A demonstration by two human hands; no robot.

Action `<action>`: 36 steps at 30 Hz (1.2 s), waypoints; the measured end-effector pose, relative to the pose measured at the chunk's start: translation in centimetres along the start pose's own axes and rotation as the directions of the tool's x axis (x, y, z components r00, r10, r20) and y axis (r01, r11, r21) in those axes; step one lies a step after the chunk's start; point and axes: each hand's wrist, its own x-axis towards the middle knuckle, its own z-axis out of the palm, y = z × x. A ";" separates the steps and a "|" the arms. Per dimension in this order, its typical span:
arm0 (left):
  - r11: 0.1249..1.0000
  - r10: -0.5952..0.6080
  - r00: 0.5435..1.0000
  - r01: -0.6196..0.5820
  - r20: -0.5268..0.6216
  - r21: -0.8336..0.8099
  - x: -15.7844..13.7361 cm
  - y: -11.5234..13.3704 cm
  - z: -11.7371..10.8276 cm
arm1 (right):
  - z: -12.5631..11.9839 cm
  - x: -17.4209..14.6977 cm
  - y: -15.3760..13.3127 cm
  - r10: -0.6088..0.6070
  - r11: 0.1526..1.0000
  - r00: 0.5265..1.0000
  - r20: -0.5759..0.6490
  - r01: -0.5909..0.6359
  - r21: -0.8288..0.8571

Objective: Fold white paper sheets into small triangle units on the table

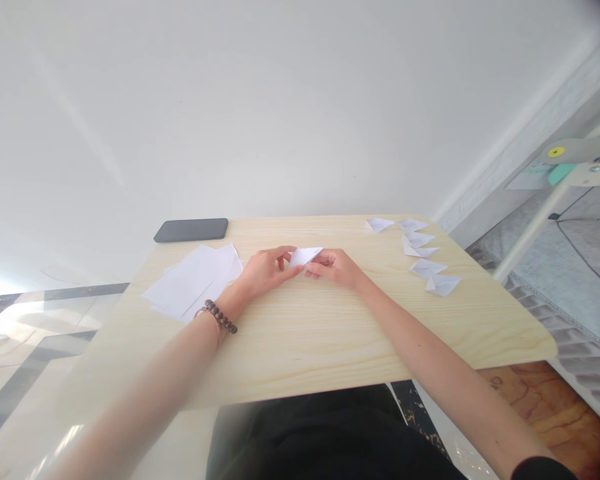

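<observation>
A small piece of folded white paper with a pointed right tip is held just above the middle of the table. My left hand pinches its left side between thumb and fingers. On the other side, my right hand grips the lower right part, its thumb in front and some fingers hidden behind the paper. Left of my left hand lies a loose pile of flat white paper sheets. Several folded paper boats sit along the table's right side.
The light wooden table stands against a white wall. A dark phone lies at its back left corner. Beyond the right edge is a pale pole frame with a grey and green fitting.
</observation>
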 end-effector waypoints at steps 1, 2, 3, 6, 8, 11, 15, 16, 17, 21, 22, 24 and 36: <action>1.000 -0.001 1.000 0.001 0.001 0.000 0.0 0.0 0.0 | 0.0 0.0 0.0 0.003 1.000 1.000 -0.004 -0.003 -0.006; 1.000 -0.002 1.000 0.002 0.003 0.001 0.0 0.0 0.0 | 0.0 0.0 0.0 0.005 1.000 1.000 -0.006 -0.005 -0.014; 1.000 -0.003 1.000 0.003 0.004 0.001 0.0 0.0 -0.1 | 0.1 0.1 0.0 0.005 1.000 1.000 -0.008 -0.006 -0.022; 1.000 -0.006 1.000 0.006 0.006 0.003 0.0 0.1 -0.1 | 0.1 0.1 0.1 0.005 0.999 1.000 -0.013 -0.005 -0.036; 1.000 -0.008 1.000 0.008 0.007 0.000 0.0 0.2 -0.1 | 0.1 0.1 0.1 0.005 0.999 1.000 -0.010 -0.005 -0.036; 1.000 -0.013 1.000 0.013 0.005 -0.010 0.0 0.3 -0.1 | 0.1 0.0 0.0 0.003 0.999 1.000 -0.005 -0.003 -0.042; 1.000 -0.005 1.000 0.005 0.003 -0.016 0.0 0.3 -0.2 | 0.2 0.0 -0.1 0.008 0.998 1.000 -0.016 -0.009 -0.069; 1.000 0.000 1.000 0.000 0.002 -0.020 0.0 0.3 -0.2 | 0.3 0.1 -0.2 0.009 0.997 0.999 -0.032 -0.012 -0.078; 1.000 0.005 1.000 -0.005 0.002 -0.026 0.0 0.4 -0.2 | 0.4 0.2 -0.2 0.008 0.996 0.998 -0.059 -0.014 -0.091; 0.997 0.038 0.999 -0.037 0.023 -0.073 0.0 0.5 -0.2 | 1.0 0.6 0.2 -0.012 0.986 0.971 -0.240 -0.028 -0.163; 0.994 0.049 0.998 -0.045 0.029 -0.101 0.0 0.5 -0.2 | 1.2 0.7 0.3 -0.011 0.982 0.962 -0.272 -0.041 -0.185; 0.981 0.057 0.998 -0.050 0.034 -0.186 0.0 0.4 0.0 | 1.3 0.8 0.5 -0.006 0.965 0.952 -0.306 -0.075 -0.251; 0.662 -0.265 0.933 0.361 0.244 -0.657 0.6 0.7 0.3 | 3.5 0.7 -0.3 -0.462 0.567 0.845 -0.268 0.049 -0.823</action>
